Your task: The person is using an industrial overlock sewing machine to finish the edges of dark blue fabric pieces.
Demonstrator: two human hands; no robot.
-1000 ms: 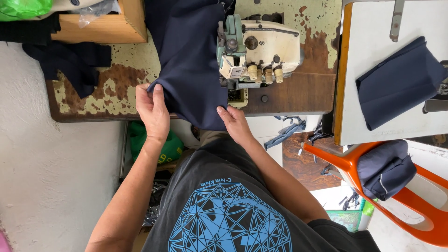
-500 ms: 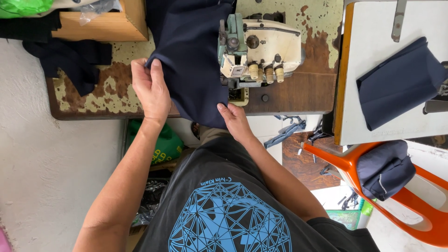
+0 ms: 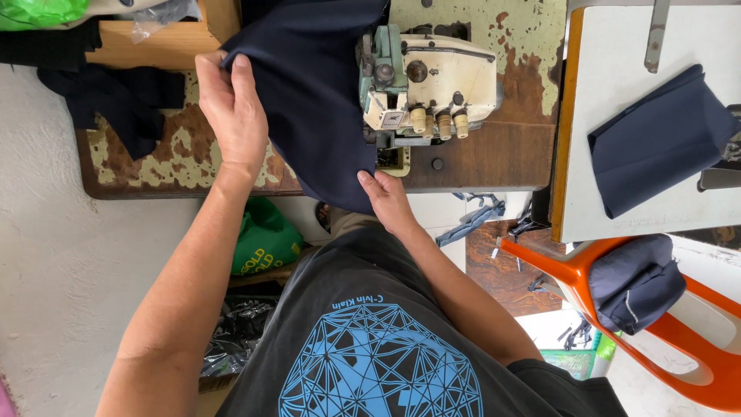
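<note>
a: head view, what do the hands have?
b: the left hand (image 3: 235,116) pinches the far edge of the dark navy fabric (image 3: 312,93), fingers curled onto it, over the worn wooden table (image 3: 478,158). the right hand (image 3: 386,197) grips the near corner of the same cloth at the table's front edge
a: and the cloth itself?
b: it lies on the table just left of the cream sewing machine (image 3: 432,85), touching it. a folded navy piece (image 3: 656,150) rests on the white side table (image 3: 617,46), well apart
</note>
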